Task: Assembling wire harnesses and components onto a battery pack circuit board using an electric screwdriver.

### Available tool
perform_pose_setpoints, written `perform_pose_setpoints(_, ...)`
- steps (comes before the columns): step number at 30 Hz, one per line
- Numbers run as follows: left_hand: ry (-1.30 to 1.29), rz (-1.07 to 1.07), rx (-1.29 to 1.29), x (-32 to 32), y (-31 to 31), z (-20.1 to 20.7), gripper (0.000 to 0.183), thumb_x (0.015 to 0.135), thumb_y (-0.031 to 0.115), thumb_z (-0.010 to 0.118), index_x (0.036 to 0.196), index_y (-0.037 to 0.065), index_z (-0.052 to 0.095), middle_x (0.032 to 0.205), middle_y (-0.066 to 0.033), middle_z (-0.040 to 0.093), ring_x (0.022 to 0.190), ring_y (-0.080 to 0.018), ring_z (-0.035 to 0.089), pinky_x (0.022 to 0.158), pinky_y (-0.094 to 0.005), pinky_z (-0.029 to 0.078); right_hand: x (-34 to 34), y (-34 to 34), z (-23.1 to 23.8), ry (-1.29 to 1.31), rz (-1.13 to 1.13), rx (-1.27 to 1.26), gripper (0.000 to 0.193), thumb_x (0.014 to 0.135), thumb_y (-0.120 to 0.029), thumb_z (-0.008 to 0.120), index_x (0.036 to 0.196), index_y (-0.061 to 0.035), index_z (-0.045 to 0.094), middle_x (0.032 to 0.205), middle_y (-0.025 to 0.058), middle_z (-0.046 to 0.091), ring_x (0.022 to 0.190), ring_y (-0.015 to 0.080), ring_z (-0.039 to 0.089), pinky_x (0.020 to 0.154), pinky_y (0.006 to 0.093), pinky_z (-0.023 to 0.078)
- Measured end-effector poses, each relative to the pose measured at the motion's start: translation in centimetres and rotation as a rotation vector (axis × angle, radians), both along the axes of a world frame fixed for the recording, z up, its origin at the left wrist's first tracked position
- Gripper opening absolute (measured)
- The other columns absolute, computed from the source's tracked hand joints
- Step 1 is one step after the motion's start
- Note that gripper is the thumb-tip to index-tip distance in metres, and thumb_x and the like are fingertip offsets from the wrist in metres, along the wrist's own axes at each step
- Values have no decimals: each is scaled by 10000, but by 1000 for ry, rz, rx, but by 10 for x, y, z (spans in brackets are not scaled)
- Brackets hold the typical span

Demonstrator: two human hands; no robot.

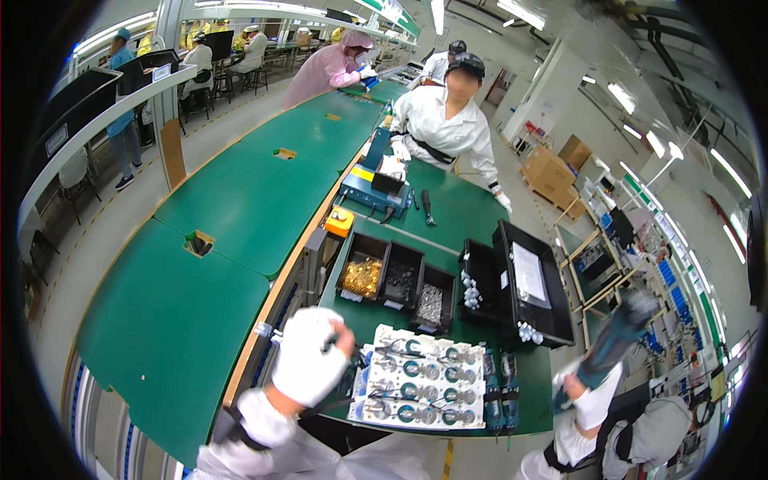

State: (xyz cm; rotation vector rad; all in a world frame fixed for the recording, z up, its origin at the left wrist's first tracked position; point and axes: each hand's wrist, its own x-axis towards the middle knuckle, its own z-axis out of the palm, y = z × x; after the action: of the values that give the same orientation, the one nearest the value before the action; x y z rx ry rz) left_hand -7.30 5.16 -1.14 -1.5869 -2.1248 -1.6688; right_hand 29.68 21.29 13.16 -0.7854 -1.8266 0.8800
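My left hand, in a white glove with bare fingertips, is raised left of the white fixture tray. Its fingers are curled together, with a small dark bit showing between them that I cannot make out. Rows of teal-and-metal round parts and black leads sit in the tray. Off the bench's right edge, my gloved right hand grips a teal and black cordless power driver, smeared by motion and tilted up to the right. Two teal and black tool bodies lie between the tray and that hand.
Beyond the tray stand black bins of gold-coloured screws, black small parts and silver screws. A larger black case holds a paper sheet. Farther off are a yellow-orange box, a blue device and a co-worker.
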Motion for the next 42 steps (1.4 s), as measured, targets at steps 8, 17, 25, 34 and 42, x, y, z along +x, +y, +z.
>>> perform_pose_setpoints(8,137,-494,-324,-73,194,-4,246,886,254,641,1010,65,738,990,-140,732,956,-337,696,858,-398,545,167,54,-130,-1103,-452,-154,355,590,-262,916,746,-6,725,682,87,704,596,131,626,611,336,533)
perform_pose_setpoints(17,1200,-149,-661,-44,315,-127,159,857,208,611,833,163,762,833,-15,727,896,-223,645,808,-411,412,173,127,-216,-1065,-441,-449,703,635,-511,855,1086,16,743,967,209,744,910,300,728,867,352,555)
perform_pose_setpoints(25,1114,-314,-560,-47,315,-128,127,792,134,627,785,99,748,761,-125,732,716,-308,730,626,-430,574,-25,107,-32,-750,307,-203,309,946,-344,689,1070,-67,748,967,97,752,885,158,697,844,295,536)
perform_pose_setpoints(34,979,-227,-483,-33,296,-87,158,843,264,676,841,143,776,805,-110,716,791,-316,707,698,-437,551,-197,198,-208,-1221,392,-162,424,899,-355,556,1192,-97,722,1262,171,674,1188,355,629,1026,422,487)
perform_pose_setpoints(42,13,-337,-404,-39,240,-44,297,939,342,615,1072,122,765,1014,-137,743,947,-304,713,859,-362,548,-222,212,-276,-1294,271,12,355,826,-261,634,1093,-58,752,1175,200,699,1115,376,668,978,442,522)
